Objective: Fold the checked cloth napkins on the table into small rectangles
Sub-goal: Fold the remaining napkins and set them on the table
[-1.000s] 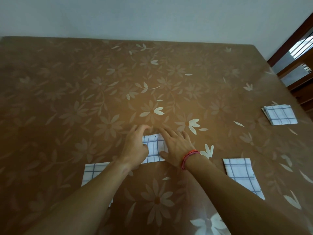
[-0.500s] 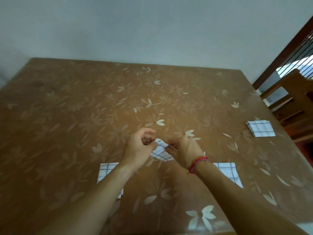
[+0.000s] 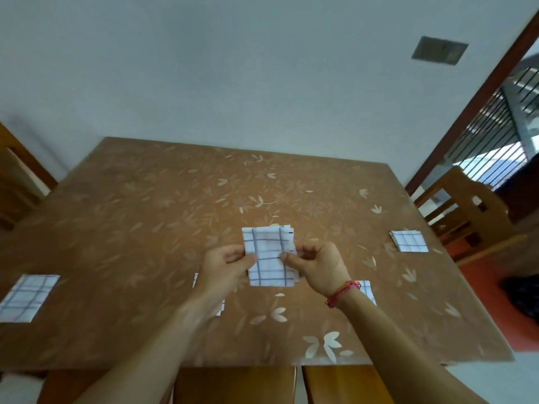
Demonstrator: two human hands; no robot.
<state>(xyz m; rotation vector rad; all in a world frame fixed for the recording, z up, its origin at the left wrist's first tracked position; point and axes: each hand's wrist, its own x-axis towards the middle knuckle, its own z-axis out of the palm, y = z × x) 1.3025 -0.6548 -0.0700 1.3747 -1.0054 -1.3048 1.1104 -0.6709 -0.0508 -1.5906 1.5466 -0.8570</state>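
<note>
White cloth with a dark blue check, the held napkin (image 3: 268, 255), is gripped at both side edges and kept upright over the middle of the tabletop (image 3: 145, 217). It is folded to a small rectangle, and layered edges are seen along its right side. The left hand (image 3: 226, 266) is closed on the left edge, with the thumb laid on the front and the other fingers (image 3: 233, 255) curled. The right edge is pinched by the right hand (image 3: 318, 265), whose fingers (image 3: 304, 253) are curled tightly on the cloth. A red bracelet (image 3: 342, 293) is worn on the right wrist.

Four more checked napkins are laid flat on the brown, flower-patterned tabletop. The far napkin (image 3: 409, 242) is folded small and set near the right edge. The left napkin (image 3: 27, 297) is placed at the left edge and is partly cut off by the frame. The covered napkin (image 3: 221, 307) is mostly hidden under the left forearm, and the near-right napkin (image 3: 368, 291) is half hidden behind the right wrist. A wooden chair (image 3: 466, 211) is seen beside the right edge.
</note>
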